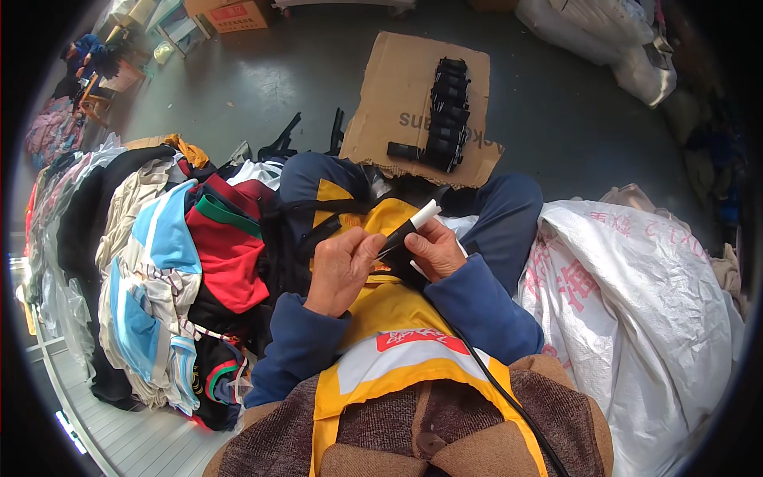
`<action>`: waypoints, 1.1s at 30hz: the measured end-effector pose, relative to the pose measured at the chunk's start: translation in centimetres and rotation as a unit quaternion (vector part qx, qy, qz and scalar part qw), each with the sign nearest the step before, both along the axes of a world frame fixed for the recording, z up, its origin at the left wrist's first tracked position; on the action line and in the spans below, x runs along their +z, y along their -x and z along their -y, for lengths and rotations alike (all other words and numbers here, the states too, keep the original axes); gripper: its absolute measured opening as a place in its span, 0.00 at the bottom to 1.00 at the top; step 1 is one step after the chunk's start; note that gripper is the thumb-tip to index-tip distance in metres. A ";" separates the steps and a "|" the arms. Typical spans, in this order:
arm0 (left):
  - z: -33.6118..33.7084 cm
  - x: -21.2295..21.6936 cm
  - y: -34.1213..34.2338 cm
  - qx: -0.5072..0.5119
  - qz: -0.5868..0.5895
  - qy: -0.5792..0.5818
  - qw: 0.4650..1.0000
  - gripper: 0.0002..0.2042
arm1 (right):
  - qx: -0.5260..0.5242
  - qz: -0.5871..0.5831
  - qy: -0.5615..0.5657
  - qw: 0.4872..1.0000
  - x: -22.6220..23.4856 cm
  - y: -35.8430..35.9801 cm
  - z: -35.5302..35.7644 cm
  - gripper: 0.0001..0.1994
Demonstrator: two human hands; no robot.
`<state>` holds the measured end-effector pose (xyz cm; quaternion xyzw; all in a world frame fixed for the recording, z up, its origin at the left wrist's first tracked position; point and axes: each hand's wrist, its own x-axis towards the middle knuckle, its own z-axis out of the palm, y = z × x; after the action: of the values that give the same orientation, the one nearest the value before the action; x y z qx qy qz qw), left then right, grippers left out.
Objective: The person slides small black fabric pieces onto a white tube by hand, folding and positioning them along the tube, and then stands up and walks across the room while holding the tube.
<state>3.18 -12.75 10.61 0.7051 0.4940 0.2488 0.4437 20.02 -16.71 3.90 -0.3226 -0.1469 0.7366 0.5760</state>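
Note:
Over my lap, my right hand grips a folded black strip with a white end sticking up past the thumb. It looks like fabric, but its exact kind does not show. My left hand is closed, thumb against forefinger, pinching the strip's lower left end. A second bit of white pokes out below my right fingers. On a flat cardboard sheet beyond my knees lie several similar black folded pieces, overlapping in a row. A yellow apron covers my lap beneath both hands.
A large heap of clothes is piled at my left, close to my elbow. At my right bulges a white woven sack. A black cord runs down over my apron. A cardboard box and plastic-wrapped bundles stand farther off.

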 end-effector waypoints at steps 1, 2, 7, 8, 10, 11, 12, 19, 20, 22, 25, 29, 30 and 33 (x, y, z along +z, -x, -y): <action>0.1 0.0 -0.1 0.001 0.000 0.000 1.000 0.07 | 0.001 0.000 0.000 1.000 0.3 0.1 0.0 0.12; 0.3 0.0 -0.4 0.018 0.047 0.026 0.998 0.08 | 0.004 -0.014 0.006 1.000 0.8 0.1 0.0 0.12; 0.3 0.1 -0.4 0.018 0.103 0.124 0.987 0.09 | 0.018 -0.036 0.027 0.999 1.3 -0.1 -0.1 0.11; 0.3 -0.4 -0.3 -0.005 0.087 0.126 0.988 0.09 | 0.023 -0.043 0.032 0.998 1.2 -0.2 -0.1 0.11; 0.2 -0.7 -0.1 -0.027 0.069 0.128 0.989 0.09 | 0.028 -0.051 0.039 0.998 1.3 -0.2 -0.1 0.10; 0.1 -0.7 -0.1 -0.026 0.063 0.143 0.987 0.09 | 0.024 -0.037 0.048 0.998 1.5 -0.1 -0.1 0.10; 0.0 -0.7 -0.1 -0.024 0.057 0.157 0.986 0.09 | 0.021 -0.023 0.058 0.998 1.7 0.1 -0.2 0.10; 0.4 -0.7 -0.5 0.048 0.117 0.238 0.963 0.09 | -0.048 0.092 0.024 0.994 0.5 1.4 0.1 0.07; 0.5 -1.4 -0.4 0.020 0.090 0.162 0.982 0.09 | -0.055 0.125 0.014 0.991 0.4 1.5 0.0 0.06; 0.5 -1.5 -0.5 -0.012 0.063 0.086 0.994 0.10 | -0.065 0.158 0.006 0.985 0.1 1.5 0.0 0.06; 0.6 -1.1 -1.0 -0.010 -0.021 0.035 0.999 0.12 | -0.067 0.173 0.018 0.983 0.2 1.6 0.0 0.05; 0.8 -2.5 -1.1 0.013 0.023 0.060 0.998 0.13 | -0.065 0.154 0.049 0.985 0.5 1.6 -0.1 0.05; 0.8 -2.5 -1.2 0.013 0.035 0.065 0.997 0.14 | -0.063 0.140 0.058 0.986 0.3 1.5 -0.1 0.06; 0.7 -1.5 -1.6 -0.019 -0.012 0.006 1.000 0.14 | -0.065 0.146 0.058 0.985 -0.3 1.3 -0.2 0.07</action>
<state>4.74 -13.45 9.09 0.7149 0.4873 0.2286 0.4463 18.69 -16.56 3.59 -0.4684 -0.1653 0.6496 0.5755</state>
